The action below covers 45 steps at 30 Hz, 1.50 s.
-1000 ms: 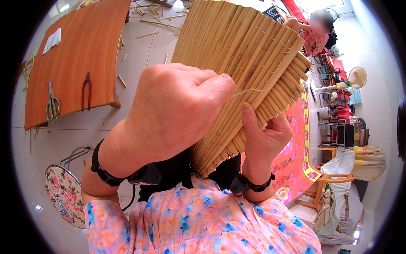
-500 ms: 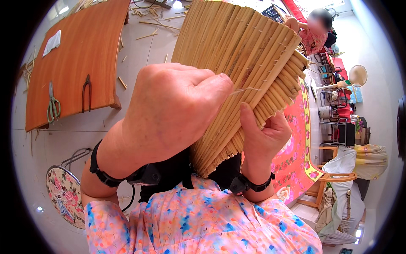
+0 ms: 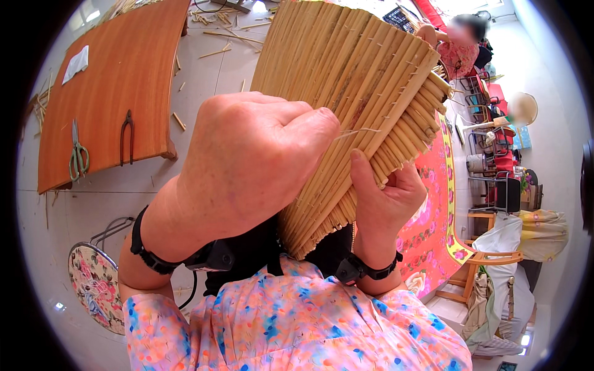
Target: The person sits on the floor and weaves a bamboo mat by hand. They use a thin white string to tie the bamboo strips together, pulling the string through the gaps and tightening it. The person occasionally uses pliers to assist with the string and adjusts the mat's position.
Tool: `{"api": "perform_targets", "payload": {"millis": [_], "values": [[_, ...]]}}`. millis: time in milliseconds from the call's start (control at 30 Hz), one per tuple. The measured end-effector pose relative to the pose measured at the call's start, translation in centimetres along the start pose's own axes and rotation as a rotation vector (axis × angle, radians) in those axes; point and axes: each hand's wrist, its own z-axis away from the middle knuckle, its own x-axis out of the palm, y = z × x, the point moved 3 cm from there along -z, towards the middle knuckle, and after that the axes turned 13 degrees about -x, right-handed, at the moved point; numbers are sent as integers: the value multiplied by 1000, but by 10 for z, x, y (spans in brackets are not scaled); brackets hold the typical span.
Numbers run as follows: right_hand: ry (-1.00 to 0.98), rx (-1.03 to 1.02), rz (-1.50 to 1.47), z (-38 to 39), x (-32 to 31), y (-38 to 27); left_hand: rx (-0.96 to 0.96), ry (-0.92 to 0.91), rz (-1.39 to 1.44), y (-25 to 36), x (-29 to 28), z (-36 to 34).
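A stiff panel of straw-coloured stalks [image 3: 334, 68], sewn side by side with rows of small stitches, stands tilted in front of me. A second layer of round stalks [image 3: 411, 123] shows behind its right edge. My left hand [image 3: 253, 154] is closed in front of the panel, back of the hand toward me. From its thumb and forefinger a thin pale thread [image 3: 362, 130] runs to the stitched edge. My right hand [image 3: 385, 196] grips the panel's lower right edge, thumb on the front face; its fingers are partly hidden behind the stalks.
On the brown wooden table [image 3: 111, 68] at left lie green-handled scissors [image 3: 78, 157], pliers [image 3: 127, 137] and a white cloth [image 3: 76, 64]. Loose stalks [image 3: 229, 37] litter the floor. A floral stool [image 3: 96, 287], a red floral cloth [image 3: 427, 235], chairs and another person [image 3: 461, 52] are around.
Both hands and the panel keep nearly the same pose. The thread has shifted very slightly. At the back right, the other person's head has moved a little.
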Motion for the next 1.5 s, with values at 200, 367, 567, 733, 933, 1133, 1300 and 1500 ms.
{"api": "perform_targets", "payload": {"millis": [200,367,567,733,933,1133,1300,1500], "values": [[0,10,-38,0,2,-2,16,5,-6,2,-1,0],[-12,25,-48,0,2,-3,0,-12,-29,1,-1,0],[-18,26,-62,-1,3,-4,0,-10,-25,1,-2,0],[7,18,-126,-3,7,-9,12,-8,-22,0,-1,-1],[-28,-29,-22,-1,0,-3,6,-35,-48,-5,-1,-6],[-101,-152,200,-7,1,-21,21,-46,-30,-6,0,-12],[-108,-171,63,-9,11,-30,-14,-127,26,-4,-15,-13],[-71,-191,-160,-2,32,-41,-196,-277,32,-9,-39,-9]]}}
